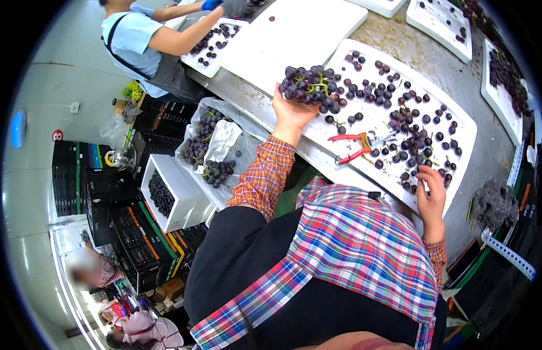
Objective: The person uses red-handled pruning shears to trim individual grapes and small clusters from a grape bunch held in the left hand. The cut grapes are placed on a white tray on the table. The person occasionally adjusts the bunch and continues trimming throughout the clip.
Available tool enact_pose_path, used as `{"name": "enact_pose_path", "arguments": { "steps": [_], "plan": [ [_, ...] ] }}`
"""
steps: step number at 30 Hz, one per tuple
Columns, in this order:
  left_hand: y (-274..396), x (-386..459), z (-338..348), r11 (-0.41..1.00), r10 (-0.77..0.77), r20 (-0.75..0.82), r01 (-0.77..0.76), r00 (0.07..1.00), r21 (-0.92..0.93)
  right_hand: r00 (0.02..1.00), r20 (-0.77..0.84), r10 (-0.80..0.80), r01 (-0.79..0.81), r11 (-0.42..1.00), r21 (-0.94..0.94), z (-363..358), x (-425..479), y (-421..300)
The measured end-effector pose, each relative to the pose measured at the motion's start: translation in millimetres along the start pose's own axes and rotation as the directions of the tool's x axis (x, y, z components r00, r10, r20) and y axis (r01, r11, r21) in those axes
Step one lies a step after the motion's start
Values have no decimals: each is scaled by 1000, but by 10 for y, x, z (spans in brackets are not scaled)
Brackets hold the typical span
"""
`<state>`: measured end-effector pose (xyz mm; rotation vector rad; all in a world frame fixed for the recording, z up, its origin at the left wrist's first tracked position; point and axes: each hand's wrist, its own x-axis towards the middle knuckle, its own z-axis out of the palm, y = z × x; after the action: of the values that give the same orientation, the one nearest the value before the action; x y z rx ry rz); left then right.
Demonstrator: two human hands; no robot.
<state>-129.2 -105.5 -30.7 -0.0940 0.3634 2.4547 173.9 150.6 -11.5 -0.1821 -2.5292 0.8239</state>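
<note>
My left hand is palm up under a bunch of dark purple grapes with green stems, holding it over the near left side of a white foam tray. Many loose dark grapes lie scattered in that tray. Red-handled pruning shears rest in it, blades pointing right among the grapes. My right hand is over the tray's near right edge, fingers bent and apart from the thumb, close to some loose grapes. I see nothing held in it.
A large white foam board lies left of the tray on the metal table. Beyond it a co-worker handles grapes. A lined crate and a foam box, both with grapes, stand at left. Grey cloth lies right.
</note>
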Motion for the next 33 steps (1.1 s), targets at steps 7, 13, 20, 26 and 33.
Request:
{"name": "enact_pose_path", "arguments": {
  "steps": [7,13,20,26,33],
  "plan": [
    [589,324,-59,971,213,-118,-223,970,-80,999,-3,43,-43,999,5,91,-59,150],
    [855,483,-256,929,312,-328,-359,892,-91,997,3,72,-72,996,46,106,-61,190],
    [1097,777,-269,876,384,-360,-459,850,-149,996,13,88,-88,996,26,123,-115,228],
    [1361,917,-268,900,389,-139,-408,911,-154,998,22,63,-64,997,36,165,-116,247],
    [1767,574,-477,819,532,-162,-457,831,347,997,34,67,-69,996,54,171,-44,127]
  ]
}}
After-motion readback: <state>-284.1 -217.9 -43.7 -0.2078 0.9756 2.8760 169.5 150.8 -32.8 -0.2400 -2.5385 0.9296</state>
